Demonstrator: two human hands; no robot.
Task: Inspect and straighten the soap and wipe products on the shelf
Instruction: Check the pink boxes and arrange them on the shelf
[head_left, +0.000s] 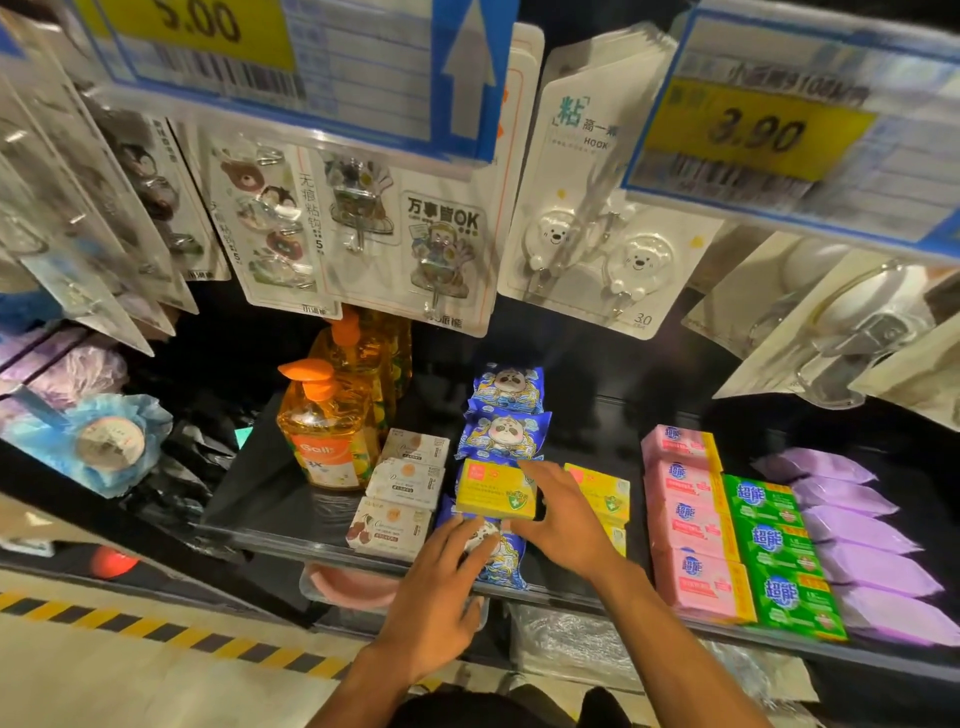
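Head view shows the yellow soap box (493, 491) lying on top of the row of blue wipe packs (501, 434), near the front edge of the shelf (270, 483). The right hand (563, 512) is clamped on its right end, thumb on the near side and fingers over the far side. The left hand (441, 587) lies flat, fingers straight, on the front wipe pack (504, 564), right at the front edge.

Gripped by one end only, the box could tilt and drag that slick pack off the edge. Swung right, it may knock the other yellow boxes (605, 493) just beside it.

White soap boxes (405, 483) and an orange pump bottle (324, 431) stand to the left. Pink bars (685, 519), green bars (774, 545) and purple packs (857, 545) run toward the right end. Hanging hook cards (587, 208) dip low over the back edge and would block a high lift.
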